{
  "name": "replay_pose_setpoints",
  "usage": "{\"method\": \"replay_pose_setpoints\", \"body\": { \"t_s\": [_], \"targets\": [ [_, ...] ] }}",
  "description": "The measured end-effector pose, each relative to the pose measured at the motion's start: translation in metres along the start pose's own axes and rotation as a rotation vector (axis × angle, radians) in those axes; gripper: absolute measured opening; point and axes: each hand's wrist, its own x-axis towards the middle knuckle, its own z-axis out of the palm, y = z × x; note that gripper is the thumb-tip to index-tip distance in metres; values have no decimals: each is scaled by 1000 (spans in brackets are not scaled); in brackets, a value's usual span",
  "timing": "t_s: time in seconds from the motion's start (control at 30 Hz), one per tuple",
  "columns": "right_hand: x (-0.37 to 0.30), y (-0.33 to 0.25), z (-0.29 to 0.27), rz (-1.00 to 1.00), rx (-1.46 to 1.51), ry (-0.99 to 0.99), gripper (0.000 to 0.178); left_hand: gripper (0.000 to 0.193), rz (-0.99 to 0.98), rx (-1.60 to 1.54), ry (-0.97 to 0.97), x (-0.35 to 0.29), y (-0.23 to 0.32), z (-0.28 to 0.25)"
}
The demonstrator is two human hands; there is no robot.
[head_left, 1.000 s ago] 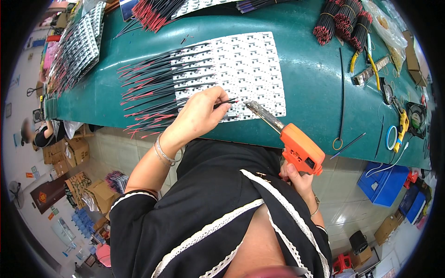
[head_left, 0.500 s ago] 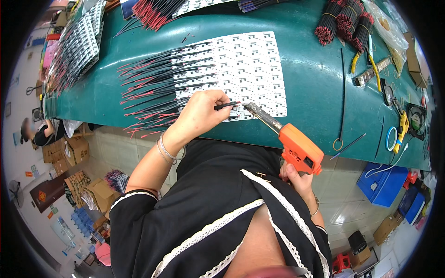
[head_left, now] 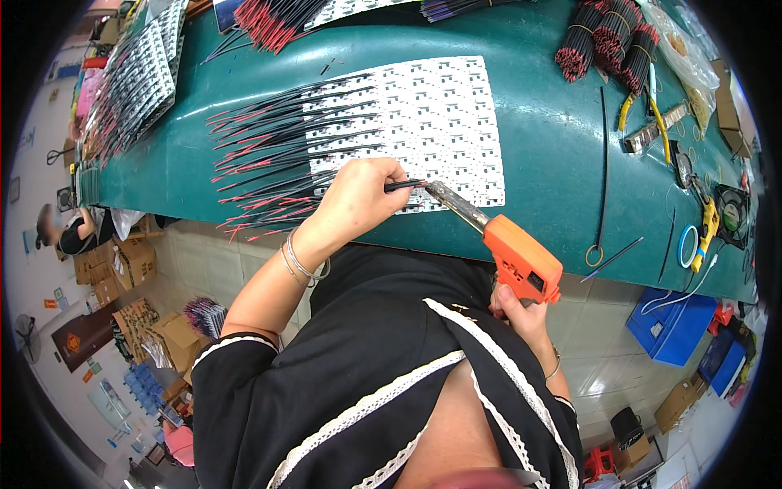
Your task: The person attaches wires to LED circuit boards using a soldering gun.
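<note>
Ideally, the left hand (head_left: 358, 204), fingers pinched together on a dark wire (head_left: 402, 186) over the white circuit-board panel (head_left: 444, 114), should hold steady while the right hand (head_left: 521, 316), wrapped round the orange soldering gun (head_left: 521, 257), guides its metal tip (head_left: 446, 197) lightly.

Smooth plastic soldering gun (head_left: 520, 253)

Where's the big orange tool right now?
In the head view, the orange tool is right of centre, held in the right hand, its metal tip close to the black wire in the left hand, over the white panel.
</note>
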Motion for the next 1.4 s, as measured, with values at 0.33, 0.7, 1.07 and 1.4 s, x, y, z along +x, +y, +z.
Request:
{"method": "replay_pose_setpoints", "body": {
  "t_s": [0.33,0.7,1.07,1.4],
  "targets": [
    [-3,3,-6,-34,151,-42,29,14,5,16,-14,3,3,-3],
    [-4,2,-4,-7,89,-38,27,16,10,-2,-202,17,3,-13],
    [-5,1,-5,-34,140,-26,30,16,86,92,-158,17,6,-11],
    [2,-3,-6,-99,178,26,25,14,27,-162,-204,9,1,-20]
  ]
}}
